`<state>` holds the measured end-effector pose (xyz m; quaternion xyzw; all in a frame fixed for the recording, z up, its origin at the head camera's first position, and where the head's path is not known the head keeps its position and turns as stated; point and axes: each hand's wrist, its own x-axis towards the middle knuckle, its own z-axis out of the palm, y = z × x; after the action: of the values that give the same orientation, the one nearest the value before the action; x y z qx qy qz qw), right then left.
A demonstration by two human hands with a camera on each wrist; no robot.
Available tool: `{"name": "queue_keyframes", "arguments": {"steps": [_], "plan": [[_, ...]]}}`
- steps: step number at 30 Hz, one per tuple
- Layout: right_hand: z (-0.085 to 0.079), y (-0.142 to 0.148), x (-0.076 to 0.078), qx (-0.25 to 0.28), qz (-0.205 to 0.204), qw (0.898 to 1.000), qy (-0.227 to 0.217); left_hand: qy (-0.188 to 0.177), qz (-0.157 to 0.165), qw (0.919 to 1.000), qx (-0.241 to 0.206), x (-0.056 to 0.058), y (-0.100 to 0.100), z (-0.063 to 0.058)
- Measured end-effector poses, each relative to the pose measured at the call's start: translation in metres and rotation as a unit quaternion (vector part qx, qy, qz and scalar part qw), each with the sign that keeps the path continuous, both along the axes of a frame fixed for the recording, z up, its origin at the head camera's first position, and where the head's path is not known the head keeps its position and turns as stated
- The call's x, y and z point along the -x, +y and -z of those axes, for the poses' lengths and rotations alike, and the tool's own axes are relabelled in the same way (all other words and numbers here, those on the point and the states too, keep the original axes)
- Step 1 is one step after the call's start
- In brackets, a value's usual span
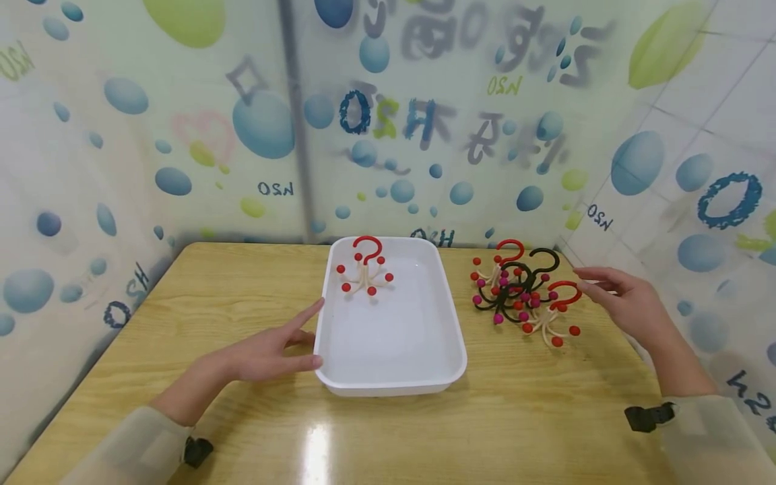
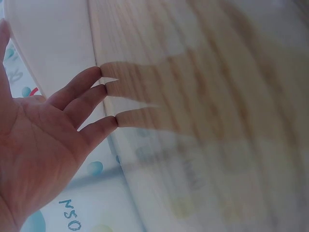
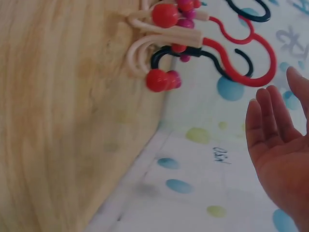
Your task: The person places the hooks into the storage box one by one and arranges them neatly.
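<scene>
My left hand [image 1: 267, 353] rests against the left side of a white tray [image 1: 400, 347], its fingers spread and fairly straight along the rim. Inside the tray, toward the back left, stands a scalp massager [image 1: 365, 275] with a red hook handle, cream prongs and red ball tips. My right hand [image 1: 630, 306] hovers with its fingers extended beside the red hook of another cream massager [image 1: 552, 308] at the right. In the right wrist view that palm [image 3: 282, 159] shows nothing in it, and a small gap separates the fingertips from the red hook [image 3: 263, 79].
Black massagers [image 1: 504, 296] with pink balls stand tangled among the red-hooked ones, another of which [image 1: 497, 273] is at the back of the cluster. All are on the wooden table [image 1: 242, 289], right of the tray. Patterned sheeting [image 1: 394, 162] walls the table's back and sides.
</scene>
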<state>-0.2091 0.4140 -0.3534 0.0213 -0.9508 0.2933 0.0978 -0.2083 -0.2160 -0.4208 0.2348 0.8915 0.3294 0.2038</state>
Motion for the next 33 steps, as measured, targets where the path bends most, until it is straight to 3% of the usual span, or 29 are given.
{"name": "queue_keyframes", "arguments": {"steps": [6,13,26,33], "plan": [[0.016,0.009,0.004,0.036,-0.01,0.999,-0.028,0.0,0.001,1.0,0.0,0.0,0.001,0.0],[0.028,0.014,0.006,0.079,-0.018,0.997,-0.019,0.008,0.01,0.9999,-0.011,0.0,0.0,-0.001],[0.03,0.011,0.006,0.095,0.005,0.995,-0.019,0.006,0.009,0.9999,-0.011,-0.001,0.0,-0.002],[0.026,0.011,0.003,0.069,0.033,0.997,-0.001,0.009,0.008,0.9999,-0.008,-0.001,0.0,-0.001]]}}
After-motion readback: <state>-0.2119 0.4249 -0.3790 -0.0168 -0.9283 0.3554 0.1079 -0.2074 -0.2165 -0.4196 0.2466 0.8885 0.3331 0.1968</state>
